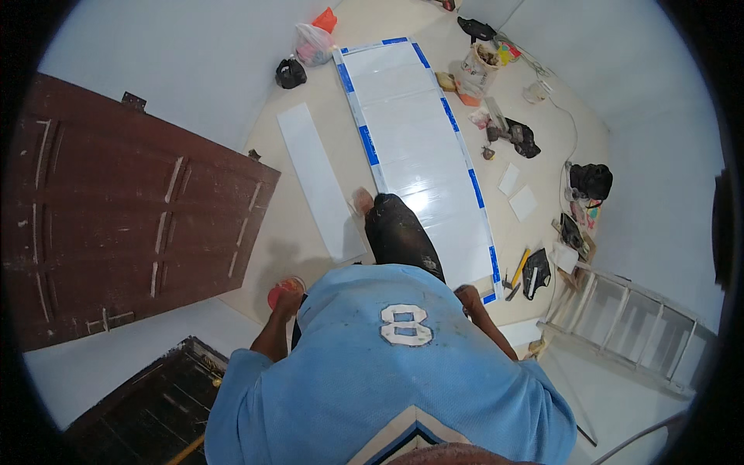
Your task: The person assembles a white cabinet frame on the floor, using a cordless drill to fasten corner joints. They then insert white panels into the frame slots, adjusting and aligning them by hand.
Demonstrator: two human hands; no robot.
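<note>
My left hand (pixel 287 297) is closed around a small round red and clear thing (pixel 273 293), low at my left side. What kind of thing it is cannot be made out. Down by my right knee is my right hand (pixel 466 296), next to the near right corner of a long white panel (pixel 418 147) under shiny clear film, with blue and white strips along its edges. The right fingers are mostly hidden. My leg in black trousers (pixel 399 232) is bent at the panel's left edge, and a narrow white board (pixel 318 178) lies left of it.
A brown door (pixel 139 209) stands at the left. On the right lie a yellow-handled tool (pixel 520 267), black bags (pixel 535 273), white tiles (pixel 523 203) and a wooden ladder (pixel 628 318) by the wall. A bucket (pixel 476 74) stands far right; plastic bags (pixel 314 44) lie far left.
</note>
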